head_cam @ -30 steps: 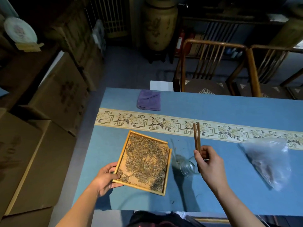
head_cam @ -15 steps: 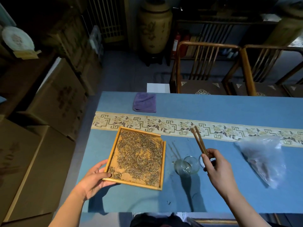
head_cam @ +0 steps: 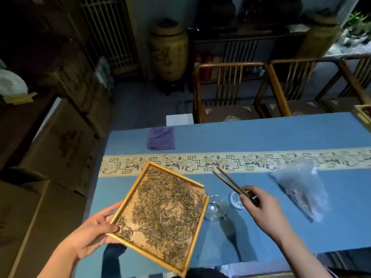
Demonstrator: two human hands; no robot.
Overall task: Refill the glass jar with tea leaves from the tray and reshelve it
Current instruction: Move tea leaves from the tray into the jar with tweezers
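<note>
An empty glass jar [head_cam: 215,208] stands open on the blue tabletop [head_cam: 261,137], just beside the right edge of a wooden tray [head_cam: 197,223] strewn with tea leaves [head_cam: 166,205]. The left hand [head_cam: 94,231] grips the tray's near-left corner, thumb on the rim, tilting it. The right hand [head_cam: 263,209] pinches wooden tongs [head_cam: 228,181], their tips apart. What appears to be the jar's lid [head_cam: 236,199] lies beside them. A plastic bag [head_cam: 301,189] rests farther right, a purple cloth [head_cam: 160,138] beyond.

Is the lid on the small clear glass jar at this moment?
No. The small clear glass jar stands open beside the wooden tray, and its round glass lid lies apart on the blue tablecloth.
</note>
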